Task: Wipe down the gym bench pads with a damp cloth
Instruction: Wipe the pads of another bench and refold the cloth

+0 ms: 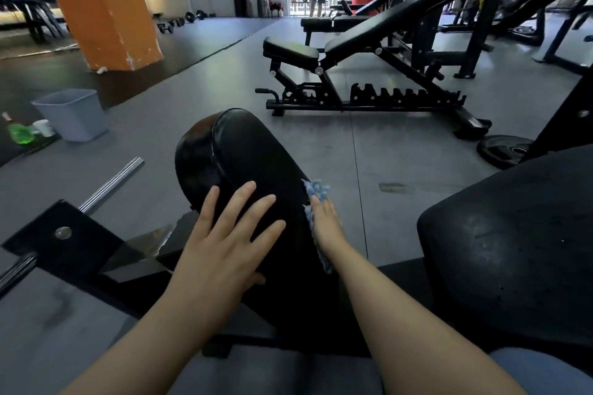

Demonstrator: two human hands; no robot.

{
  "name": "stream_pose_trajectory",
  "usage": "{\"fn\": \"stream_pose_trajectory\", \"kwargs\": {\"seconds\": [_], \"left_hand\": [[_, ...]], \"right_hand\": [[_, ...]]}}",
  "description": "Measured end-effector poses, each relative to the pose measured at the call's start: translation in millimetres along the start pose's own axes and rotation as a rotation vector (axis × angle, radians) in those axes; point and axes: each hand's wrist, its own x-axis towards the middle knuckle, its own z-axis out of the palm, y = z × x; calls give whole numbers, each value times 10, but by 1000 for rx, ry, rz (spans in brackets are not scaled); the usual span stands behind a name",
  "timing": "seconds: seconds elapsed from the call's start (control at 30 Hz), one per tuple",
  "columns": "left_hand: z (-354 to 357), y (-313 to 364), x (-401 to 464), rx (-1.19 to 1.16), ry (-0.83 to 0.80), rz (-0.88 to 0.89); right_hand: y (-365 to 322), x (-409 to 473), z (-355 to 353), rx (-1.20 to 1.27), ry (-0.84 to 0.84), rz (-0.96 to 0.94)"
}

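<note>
Right hand (325, 224) presses nubby cloth (316, 191) against glossy pad (253, 154).

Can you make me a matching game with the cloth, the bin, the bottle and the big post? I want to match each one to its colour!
Things:
1. cloth
2. bin
3. bottle
4. post

Colours:
A. orange
B. green
C. blue
D. pale grey

Pairs: 1-C, 2-D, 3-B, 4-A
</note>
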Motion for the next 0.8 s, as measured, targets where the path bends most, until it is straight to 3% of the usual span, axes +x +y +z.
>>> {"fn": "stream_pose_trajectory", "kwargs": {"seconds": [0.33, 0.7, 0.8], "left_hand": [[-22, -32, 38, 41, 20, 7], [6, -21, 5, 63, 42, -4], [14, -9, -6, 74, 40, -11]], "right_hand": [[-516, -150, 20, -4, -82, -369], [-415, 75, 95, 9, -7, -311], [-223, 162, 53, 30, -11, -214]]}}
